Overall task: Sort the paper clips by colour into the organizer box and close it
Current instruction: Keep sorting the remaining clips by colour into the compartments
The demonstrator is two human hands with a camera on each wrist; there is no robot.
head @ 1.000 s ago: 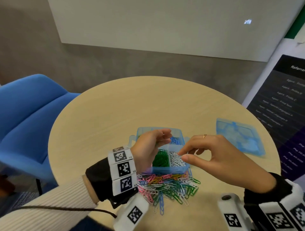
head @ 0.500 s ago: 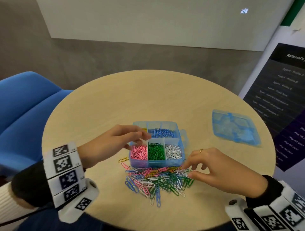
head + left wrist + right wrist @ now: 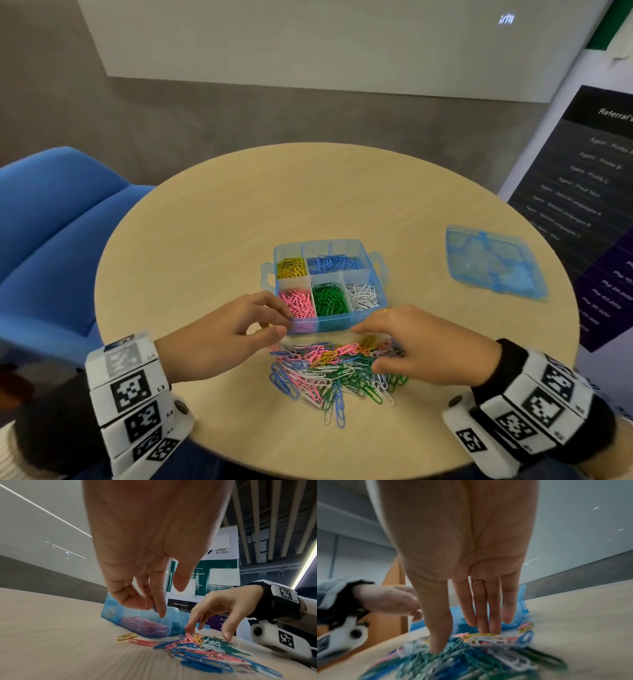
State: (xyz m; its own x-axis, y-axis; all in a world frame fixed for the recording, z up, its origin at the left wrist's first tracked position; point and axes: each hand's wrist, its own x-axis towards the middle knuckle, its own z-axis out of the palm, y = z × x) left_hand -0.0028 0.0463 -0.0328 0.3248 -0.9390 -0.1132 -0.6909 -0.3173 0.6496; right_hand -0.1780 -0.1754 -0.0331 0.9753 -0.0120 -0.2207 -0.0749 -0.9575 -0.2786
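Note:
The open blue organizer box stands mid-table with yellow, blue, pink, green and white clips in separate compartments. A mixed pile of loose clips lies just in front of it. My left hand hovers at the box's near-left corner, fingers loosely bent and holding nothing; the left wrist view shows a lone yellow clip on the table under it. My right hand has straight fingers touching the pile's right side.
The box's blue lid lies apart at the table's right. The round wooden table has a blue chair to its left and a dark printed banner to its right.
My left hand drew back from over the box to its near-left corner. My right hand came down from the white compartment onto the loose pile.

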